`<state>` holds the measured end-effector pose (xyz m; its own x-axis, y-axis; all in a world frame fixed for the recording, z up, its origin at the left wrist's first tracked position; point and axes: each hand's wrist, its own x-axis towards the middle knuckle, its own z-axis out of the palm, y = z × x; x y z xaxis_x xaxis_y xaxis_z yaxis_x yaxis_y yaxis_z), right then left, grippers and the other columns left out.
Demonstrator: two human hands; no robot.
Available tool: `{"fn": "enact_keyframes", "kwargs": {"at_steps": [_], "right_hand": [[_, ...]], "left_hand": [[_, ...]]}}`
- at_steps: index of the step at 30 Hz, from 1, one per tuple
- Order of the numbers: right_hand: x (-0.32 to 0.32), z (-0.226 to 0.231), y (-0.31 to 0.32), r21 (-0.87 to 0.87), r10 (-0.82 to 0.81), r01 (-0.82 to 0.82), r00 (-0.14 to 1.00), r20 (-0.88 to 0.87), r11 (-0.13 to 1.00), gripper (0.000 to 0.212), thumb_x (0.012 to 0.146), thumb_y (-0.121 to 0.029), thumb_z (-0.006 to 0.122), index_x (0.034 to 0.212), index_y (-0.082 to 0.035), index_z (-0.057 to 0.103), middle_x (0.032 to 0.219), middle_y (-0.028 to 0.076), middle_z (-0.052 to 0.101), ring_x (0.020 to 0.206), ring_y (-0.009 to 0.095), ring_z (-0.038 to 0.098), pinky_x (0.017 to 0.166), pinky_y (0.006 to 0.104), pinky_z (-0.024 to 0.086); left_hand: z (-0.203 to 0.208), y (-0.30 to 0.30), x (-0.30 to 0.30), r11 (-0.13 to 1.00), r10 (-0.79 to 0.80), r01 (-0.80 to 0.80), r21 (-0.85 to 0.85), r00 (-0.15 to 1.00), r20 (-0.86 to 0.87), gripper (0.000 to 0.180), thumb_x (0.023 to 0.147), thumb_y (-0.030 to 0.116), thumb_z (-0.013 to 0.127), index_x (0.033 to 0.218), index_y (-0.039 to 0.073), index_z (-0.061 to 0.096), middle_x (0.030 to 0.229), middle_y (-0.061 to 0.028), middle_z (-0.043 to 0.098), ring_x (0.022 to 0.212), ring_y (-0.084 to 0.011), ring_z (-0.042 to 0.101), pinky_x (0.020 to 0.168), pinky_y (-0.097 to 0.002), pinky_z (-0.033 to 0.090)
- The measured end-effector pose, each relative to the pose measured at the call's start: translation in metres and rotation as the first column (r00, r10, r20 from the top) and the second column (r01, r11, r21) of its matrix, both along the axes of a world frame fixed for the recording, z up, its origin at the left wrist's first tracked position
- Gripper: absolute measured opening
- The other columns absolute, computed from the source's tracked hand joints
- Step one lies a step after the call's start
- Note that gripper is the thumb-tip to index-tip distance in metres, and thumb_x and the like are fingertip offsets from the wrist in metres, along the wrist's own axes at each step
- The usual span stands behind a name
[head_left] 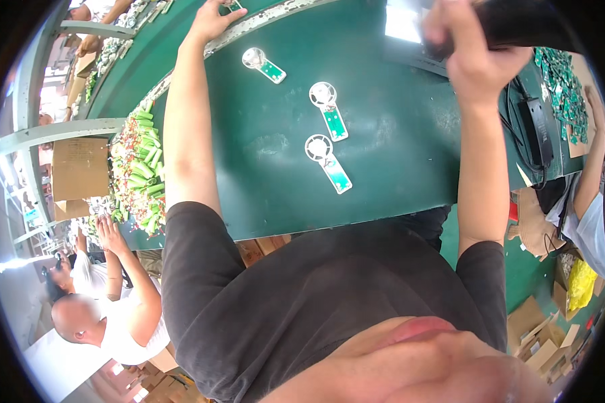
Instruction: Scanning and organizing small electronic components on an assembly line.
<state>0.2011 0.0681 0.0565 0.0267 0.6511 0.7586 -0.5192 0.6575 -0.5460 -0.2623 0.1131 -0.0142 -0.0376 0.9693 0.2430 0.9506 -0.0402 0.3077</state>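
At the far edge of the green table (396, 168), my left hand (212, 21) reaches over a worn metal rail. Its thumb and fingers close around a small pale part (234, 5), cut off by the picture's top edge. My right hand (474, 64) is raised at the upper right, its fingers wrapped round a black object (528, 25) whose kind I cannot make out. Between my arms lie three white handheld-fan pieces, each with a round spoked end and a green circuit board: a far one (263, 65), a middle one (329, 111) and a near one (329, 163).
Green cylinders with wires (141, 164) are heaped beside my left arm. Right of my right arm lie a black power adapter (536, 131) with cables and a pile of green circuit boards (561, 91). Co-workers sit at the left; another person is at the right edge.
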Motion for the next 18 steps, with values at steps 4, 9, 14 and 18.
{"fn": "enact_keyframes", "kwargs": {"at_steps": [4,9,14,18], "right_hand": [[0.027,0.003,0.035,0.264,-0.191,0.181,0.981,0.013,0.947,0.049,0.093,0.009,0.057,0.138,0.001,0.039,0.07,0.003,0.057,0.051,0.011,0.053,0.05,0.0244,0.045],[0.016,0.006,0.035,0.042,-0.193,0.188,0.947,0.258,0.981,0.036,0.093,0.005,0.062,0.126,-0.001,0.051,0.066,0.001,0.057,0.05,0.01,0.054,0.049,0.0246,0.045],[0.014,0.005,0.019,-0.055,0.101,-0.093,0.979,0.176,0.994,0.037,0.093,0.003,0.061,0.128,-0.001,0.05,0.063,0.001,0.054,0.046,0.011,0.051,0.046,0.0262,0.043],[0.006,-0.02,0.012,-0.046,0.267,-0.264,0.957,0.112,0.964,0.045,0.094,0.005,0.059,0.134,-0.001,0.042,0.063,0.003,0.052,0.045,0.012,0.049,0.045,0.0273,0.043]], "left_hand": [[0.037,-0.002,0.119,0.997,0.003,-0.006,0.074,0.999,0.043,0.076,0.07,0.031,0.092,0.133,0.003,0.059,0.117,-0.0183,0.07,0.099,-0.0301,0.07,0.093,-0.0392,0.055],[0.067,-0.075,0.239,0.892,-0.45,0.437,0.113,0.88,0.154,0.035,0.072,0.019,0.088,0.097,0.002,0.07,0.109,-0.0201,0.07,0.102,-0.032,0.069,0.095,-0.0386,0.055],[0.034,-0.119,0.292,0.88,-0.462,0.474,-0.009,0.862,0.209,0.032,0.073,0.028,0.09,0.09,0.003,0.079,0.13,-0.0179,0.067,0.109,-0.037,0.069,0.095,-0.0414,0.056],[0.039,-0.126,0.295,0.831,-0.529,0.553,-0.065,0.82,0.217,0.027,0.079,0.019,0.083,0.097,0.001,0.076,0.13,-0.0212,0.062,0.11,-0.0381,0.066,0.097,-0.0415,0.054]]}}
